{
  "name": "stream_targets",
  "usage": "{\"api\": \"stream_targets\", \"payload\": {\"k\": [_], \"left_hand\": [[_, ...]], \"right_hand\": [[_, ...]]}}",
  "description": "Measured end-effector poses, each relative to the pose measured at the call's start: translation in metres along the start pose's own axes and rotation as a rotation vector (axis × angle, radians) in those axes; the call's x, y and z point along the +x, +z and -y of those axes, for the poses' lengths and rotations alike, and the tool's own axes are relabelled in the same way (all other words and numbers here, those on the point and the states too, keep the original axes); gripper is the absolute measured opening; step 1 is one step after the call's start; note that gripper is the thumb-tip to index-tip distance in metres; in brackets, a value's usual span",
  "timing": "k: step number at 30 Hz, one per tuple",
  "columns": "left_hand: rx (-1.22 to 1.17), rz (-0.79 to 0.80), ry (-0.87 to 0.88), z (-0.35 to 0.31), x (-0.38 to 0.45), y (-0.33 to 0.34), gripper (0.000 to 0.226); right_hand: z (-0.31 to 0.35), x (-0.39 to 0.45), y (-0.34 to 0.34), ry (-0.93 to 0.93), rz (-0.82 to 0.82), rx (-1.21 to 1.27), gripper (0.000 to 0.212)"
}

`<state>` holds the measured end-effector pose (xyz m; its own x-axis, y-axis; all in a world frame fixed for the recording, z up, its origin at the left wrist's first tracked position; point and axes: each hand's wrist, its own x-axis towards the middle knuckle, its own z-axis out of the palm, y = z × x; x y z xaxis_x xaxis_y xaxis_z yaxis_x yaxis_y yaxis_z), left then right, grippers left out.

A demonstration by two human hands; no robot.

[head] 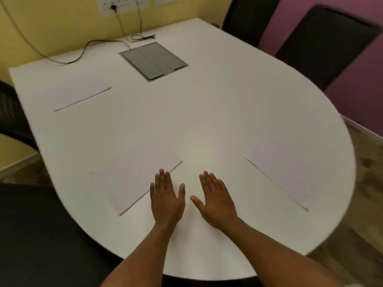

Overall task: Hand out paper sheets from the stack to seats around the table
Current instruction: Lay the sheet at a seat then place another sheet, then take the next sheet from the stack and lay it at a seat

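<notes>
Three white paper sheets lie flat on the white table (196, 112). One sheet (132, 179) is near the front left, one sheet (284, 170) at the front right, and one sheet (79, 93) at the far left. My left hand (166, 198) is flat, palm down, fingers apart, its fingertips touching the right edge of the front left sheet. My right hand (216, 201) lies palm down on the bare tabletop between the two near sheets, holding nothing. No stack of paper is visible.
A grey cable hatch (154, 60) is set into the table's far middle, with black cables (93, 46) running to a wall socket (122, 4). Black chairs stand at the far right (325, 44), far middle (246, 15), left (12, 119) and near left (41, 235).
</notes>
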<state>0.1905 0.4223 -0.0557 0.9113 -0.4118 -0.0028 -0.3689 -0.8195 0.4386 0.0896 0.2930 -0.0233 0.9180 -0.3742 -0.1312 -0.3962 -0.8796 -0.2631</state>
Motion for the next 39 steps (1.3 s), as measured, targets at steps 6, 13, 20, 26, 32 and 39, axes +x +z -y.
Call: {"api": "stream_targets", "payload": {"k": [6, 13, 20, 26, 32, 39], "left_hand": [[0.019, 0.053, 0.152, -0.074, -0.031, 0.002, 0.071], [0.075, 0.078, 0.272, -0.160, -0.063, 0.018, 0.073], [0.097, 0.080, 0.196, -0.261, -0.107, 0.060, 0.070], [0.113, 0.080, 0.100, -0.328, -0.132, 0.093, 0.067], [0.076, 0.062, -0.020, -0.359, -0.135, 0.106, 0.066], [-0.038, 0.088, -0.108, -0.379, -0.108, 0.122, 0.065]], "right_hand": [[-0.063, -0.051, -0.038, 0.140, -0.080, 0.014, 0.081], [-0.148, -0.094, -0.065, 0.206, -0.123, 0.065, 0.080], [-0.253, -0.139, -0.087, 0.191, -0.089, 0.121, 0.085], [-0.327, -0.167, -0.113, 0.132, -0.023, 0.147, 0.078], [-0.372, -0.156, -0.134, 0.031, 0.015, 0.139, 0.072], [-0.401, -0.110, -0.143, -0.049, 0.029, 0.197, 0.063]]}}
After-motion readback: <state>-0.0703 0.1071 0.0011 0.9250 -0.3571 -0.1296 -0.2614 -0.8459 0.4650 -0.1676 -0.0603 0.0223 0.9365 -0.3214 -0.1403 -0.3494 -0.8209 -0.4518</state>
